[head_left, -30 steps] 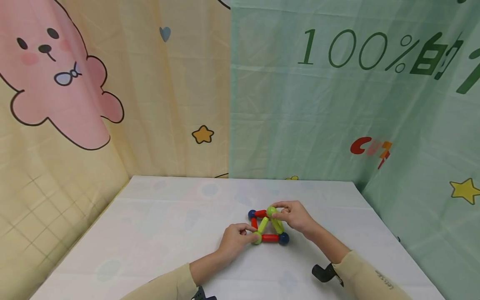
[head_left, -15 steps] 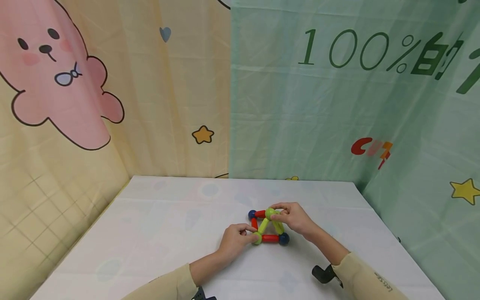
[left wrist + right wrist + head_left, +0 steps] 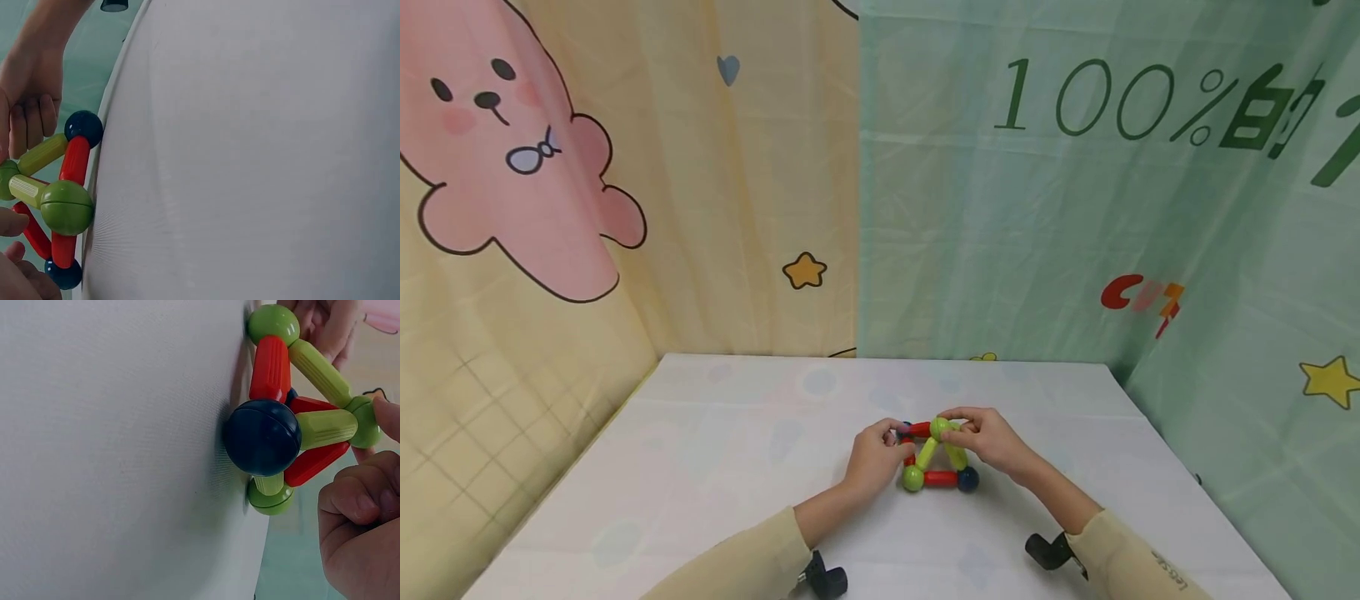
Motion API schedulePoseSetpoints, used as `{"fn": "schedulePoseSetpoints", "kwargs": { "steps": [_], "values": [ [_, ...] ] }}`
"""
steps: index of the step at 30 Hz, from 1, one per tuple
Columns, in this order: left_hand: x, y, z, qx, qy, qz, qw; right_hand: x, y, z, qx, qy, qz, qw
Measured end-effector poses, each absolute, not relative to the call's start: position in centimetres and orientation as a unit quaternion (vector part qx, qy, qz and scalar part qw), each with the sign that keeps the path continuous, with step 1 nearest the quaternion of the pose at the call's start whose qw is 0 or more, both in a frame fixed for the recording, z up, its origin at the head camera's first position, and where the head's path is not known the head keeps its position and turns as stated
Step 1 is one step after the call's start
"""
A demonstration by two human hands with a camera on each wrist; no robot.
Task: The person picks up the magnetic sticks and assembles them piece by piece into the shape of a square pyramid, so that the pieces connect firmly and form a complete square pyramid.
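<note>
A pyramid-shaped frame of ridged magnetic sticks and balls stands on the white table. A green ball (image 3: 940,429) tops it; a green ball (image 3: 913,478) and a dark blue ball (image 3: 968,479) sit at its front corners, joined by a red stick (image 3: 941,479). Yellow-green sticks (image 3: 328,429) slope up to the top. My right hand (image 3: 991,435) pinches the top green ball between thumb and fingers. At the back left corner my left hand (image 3: 874,457) holds the other blue ball (image 3: 63,274), mostly covered in the head view. One more green ball (image 3: 271,499) shows low in the right wrist view.
The white cloth-covered table (image 3: 715,467) spreads around the frame. Printed curtains (image 3: 760,183) enclose its back and sides. A black wrist camera (image 3: 827,579) hangs by the left sleeve, another black camera (image 3: 1047,550) by the right.
My left hand has let go of the front green ball and moved back to the rear blue ball. My right hand stays on the top green ball, which has come slightly down and left.
</note>
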State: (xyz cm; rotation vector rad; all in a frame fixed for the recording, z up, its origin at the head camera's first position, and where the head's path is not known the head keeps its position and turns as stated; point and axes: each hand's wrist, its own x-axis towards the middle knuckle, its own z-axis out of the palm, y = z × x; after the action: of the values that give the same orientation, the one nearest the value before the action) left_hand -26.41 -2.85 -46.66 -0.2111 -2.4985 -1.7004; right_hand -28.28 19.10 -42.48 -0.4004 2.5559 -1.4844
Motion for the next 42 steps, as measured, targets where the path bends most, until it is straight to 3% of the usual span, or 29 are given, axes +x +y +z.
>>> {"fn": "schedulePoseSetpoints", "kwargs": {
  "steps": [11, 42],
  "values": [
    [-28.1, -2.1, -45.9, -0.106, -0.867, -0.482, 0.067, -28.4, 18.6, -42.8, -0.140, 0.854, -0.494, 0.082],
    [-28.7, -2.4, -47.2, -0.139, -0.839, -0.524, 0.048, -29.2, 19.8, -43.8, -0.167, 0.879, -0.441, 0.075]
  ]
}}
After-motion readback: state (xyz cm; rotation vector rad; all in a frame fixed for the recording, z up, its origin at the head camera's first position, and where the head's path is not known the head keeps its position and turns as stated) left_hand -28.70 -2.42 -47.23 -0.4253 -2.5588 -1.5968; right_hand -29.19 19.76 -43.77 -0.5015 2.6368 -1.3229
